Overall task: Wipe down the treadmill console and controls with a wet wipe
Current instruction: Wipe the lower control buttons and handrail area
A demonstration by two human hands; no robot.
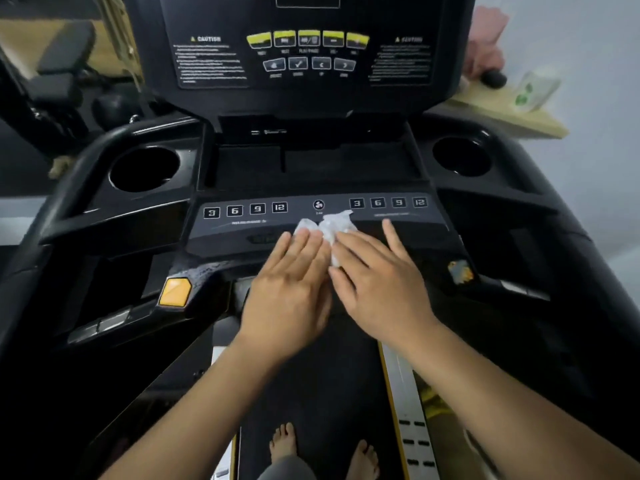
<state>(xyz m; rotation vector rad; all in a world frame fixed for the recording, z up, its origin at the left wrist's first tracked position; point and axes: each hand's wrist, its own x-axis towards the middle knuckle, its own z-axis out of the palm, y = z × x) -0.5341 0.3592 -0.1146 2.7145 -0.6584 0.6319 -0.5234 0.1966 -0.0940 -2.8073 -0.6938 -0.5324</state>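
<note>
A crumpled white wet wipe (334,225) lies on the lower control strip (242,223) of the black treadmill console, just below the fan button (318,205). My left hand (289,289) and my right hand (377,282) lie side by side, palms down, fingers flat on the wipe and pressing it to the strip. Most of the wipe is hidden under my fingers. The numbered keys 3, 6, 9, 12 sit in two rows left (245,210) and right (388,203) of the fan button. The upper panel with yellow buttons (307,39) rises behind.
Round cup holders sit at the left (143,169) and right (462,155) of the console, with a shallow tray (311,164) between them. An orange button (175,292) is on the left handle. A wooden shelf with a packet (535,88) is at the right. My bare feet (322,448) stand on the belt.
</note>
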